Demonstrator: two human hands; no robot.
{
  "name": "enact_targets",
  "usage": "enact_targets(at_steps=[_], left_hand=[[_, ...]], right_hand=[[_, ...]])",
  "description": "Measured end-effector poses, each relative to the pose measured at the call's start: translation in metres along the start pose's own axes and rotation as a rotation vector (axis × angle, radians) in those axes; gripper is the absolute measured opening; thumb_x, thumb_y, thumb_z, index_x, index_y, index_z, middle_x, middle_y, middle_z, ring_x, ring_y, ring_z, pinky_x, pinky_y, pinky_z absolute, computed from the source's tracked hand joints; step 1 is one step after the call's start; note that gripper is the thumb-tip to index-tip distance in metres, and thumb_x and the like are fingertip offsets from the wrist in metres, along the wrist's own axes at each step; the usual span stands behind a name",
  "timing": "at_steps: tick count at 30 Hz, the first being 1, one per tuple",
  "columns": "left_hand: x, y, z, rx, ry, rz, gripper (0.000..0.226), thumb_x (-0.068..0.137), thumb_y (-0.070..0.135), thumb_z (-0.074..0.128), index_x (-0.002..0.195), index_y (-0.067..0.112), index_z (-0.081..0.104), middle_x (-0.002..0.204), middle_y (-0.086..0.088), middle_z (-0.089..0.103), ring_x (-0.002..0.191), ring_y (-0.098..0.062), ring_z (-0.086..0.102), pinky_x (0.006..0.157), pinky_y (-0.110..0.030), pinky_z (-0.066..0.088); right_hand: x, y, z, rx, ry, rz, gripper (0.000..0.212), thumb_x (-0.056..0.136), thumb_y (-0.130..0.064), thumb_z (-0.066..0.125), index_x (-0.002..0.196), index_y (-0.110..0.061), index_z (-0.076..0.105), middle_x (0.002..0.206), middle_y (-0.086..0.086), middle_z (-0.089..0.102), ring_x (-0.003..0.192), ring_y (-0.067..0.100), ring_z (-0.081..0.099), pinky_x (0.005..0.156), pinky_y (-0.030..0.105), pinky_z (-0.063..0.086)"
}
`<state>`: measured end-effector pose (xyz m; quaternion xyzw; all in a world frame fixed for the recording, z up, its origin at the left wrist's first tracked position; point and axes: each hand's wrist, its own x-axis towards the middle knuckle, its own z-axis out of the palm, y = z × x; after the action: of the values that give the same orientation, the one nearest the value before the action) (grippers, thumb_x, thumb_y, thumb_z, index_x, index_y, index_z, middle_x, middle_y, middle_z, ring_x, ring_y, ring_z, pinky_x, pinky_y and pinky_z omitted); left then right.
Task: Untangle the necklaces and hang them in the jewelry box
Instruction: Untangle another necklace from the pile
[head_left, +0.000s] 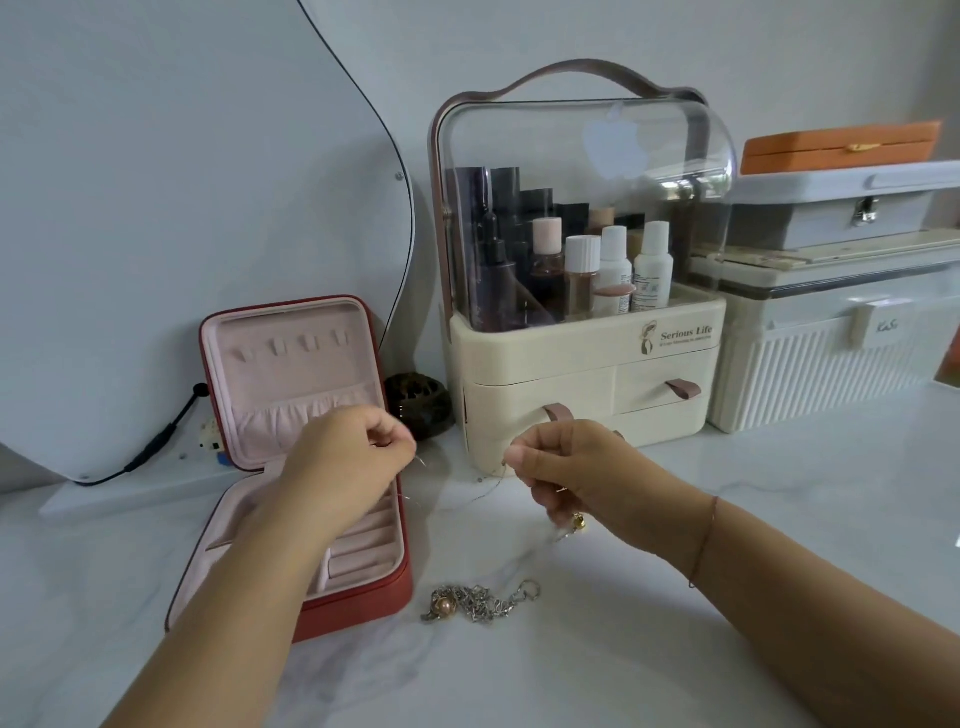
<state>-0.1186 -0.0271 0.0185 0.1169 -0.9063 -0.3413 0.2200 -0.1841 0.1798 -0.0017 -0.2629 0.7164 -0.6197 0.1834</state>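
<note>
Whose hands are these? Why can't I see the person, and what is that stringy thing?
No machine here: a person wears a camera on their head, so you see what they see. Their left hand and right hand each pinch a thin necklace that hangs between them. A chunky necklace lies heaped on the white table. At the left is an open red jewelry box, pink inside. Behind stands a case of bottles.

Left hand and right hand raised apart, each grip pinching fine chain
</note>
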Motion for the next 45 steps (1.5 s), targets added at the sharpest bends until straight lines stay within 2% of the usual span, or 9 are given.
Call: enact_targets(at_steps=[5,10,12,18,21,28,32,38,45], left_hand=[[-0.012,0.023,0.020,-0.343,-0.273,0.078,0.013,0.089,0.025,0.064,0.099,0.027,0.072,0.094,0.014,0.072,0.091,0.006,0.063,0.082,-0.010,0.044],[-0.019,0.028,0.031,-0.613,-0.371,-0.073,0.014,0.083,0.005,0.068,0.097,0.005,0.070,0.077,-0.008,0.073,0.066,-0.014,0.069,0.066,-0.018,0.054],[-0.020,0.029,0.030,-0.660,-0.383,-0.116,0.009,0.084,0.004,0.066,0.093,0.003,0.069,0.068,-0.007,0.070,0.060,-0.016,0.067,0.062,-0.020,0.055],[-0.019,0.028,0.036,-0.596,-0.344,-0.078,0.011,0.089,0.012,0.060,0.082,0.012,0.068,0.075,0.000,0.068,0.076,-0.010,0.060,0.082,-0.027,0.047],[-0.019,0.029,0.038,-0.657,-0.358,-0.107,0.012,0.093,0.013,0.055,0.090,0.008,0.065,0.085,-0.006,0.073,0.085,-0.018,0.069,0.089,-0.032,0.048],[-0.022,0.033,0.038,-0.720,-0.428,-0.139,0.015,0.095,0.016,0.053,0.097,0.004,0.061,0.074,-0.004,0.068,0.067,-0.018,0.068,0.079,-0.035,0.052],[-0.022,0.032,0.043,-0.670,-0.411,-0.127,0.009,0.093,0.014,0.058,0.093,0.007,0.063,0.056,0.007,0.048,0.045,-0.003,0.040,0.052,-0.021,0.040],[-0.018,0.031,0.035,-0.570,-0.358,-0.075,0.009,0.084,0.021,0.070,0.088,0.013,0.069,0.074,0.001,0.062,0.045,0.004,0.043,0.044,-0.008,0.030],[-0.015,0.028,0.033,-0.516,-0.249,-0.040,0.006,0.083,0.025,0.070,0.085,0.022,0.075,0.084,0.003,0.074,0.066,0.011,0.056,0.055,-0.008,0.040]], right_hand=[[0.001,0.001,-0.003,0.062,-0.116,-0.039,0.019,0.097,-0.015,0.053,0.081,-0.004,0.052,0.068,0.005,0.025,0.049,0.007,0.024,0.045,0.015,0.023],[0.001,0.001,-0.004,0.080,-0.099,-0.037,0.020,0.097,-0.014,0.052,0.079,-0.009,0.056,0.065,0.002,0.032,0.049,0.006,0.027,0.045,0.014,0.025],[0.002,0.001,-0.004,0.069,-0.091,-0.046,0.019,0.097,-0.015,0.054,0.079,-0.009,0.057,0.065,0.002,0.033,0.049,0.007,0.027,0.045,0.015,0.024],[0.003,0.003,-0.004,0.049,-0.098,-0.035,0.016,0.096,-0.016,0.055,0.085,-0.004,0.055,0.068,0.007,0.035,0.049,0.007,0.034,0.046,0.015,0.029],[0.003,0.003,-0.003,0.068,-0.130,-0.043,0.025,0.096,-0.016,0.054,0.072,-0.008,0.053,0.063,0.004,0.041,0.050,0.008,0.038,0.048,0.016,0.031],[0.003,0.003,-0.002,0.063,-0.042,-0.085,0.018,0.095,-0.006,0.052,0.079,-0.005,0.058,0.064,0.005,0.040,0.048,0.011,0.036,0.046,0.017,0.030],[0.005,0.004,-0.001,0.089,0.006,-0.065,0.019,0.093,0.002,0.050,0.079,-0.007,0.059,0.065,0.006,0.038,0.047,0.012,0.034,0.045,0.018,0.029],[0.003,0.002,-0.001,0.050,-0.008,-0.040,0.019,0.092,-0.003,0.056,0.073,-0.008,0.058,0.063,0.004,0.038,0.044,0.010,0.036,0.044,0.018,0.028],[0.001,0.001,-0.004,0.041,-0.034,-0.012,0.015,0.076,-0.024,0.073,0.076,-0.011,0.065,0.051,-0.001,0.042,0.046,0.011,0.036,0.045,0.018,0.029]])
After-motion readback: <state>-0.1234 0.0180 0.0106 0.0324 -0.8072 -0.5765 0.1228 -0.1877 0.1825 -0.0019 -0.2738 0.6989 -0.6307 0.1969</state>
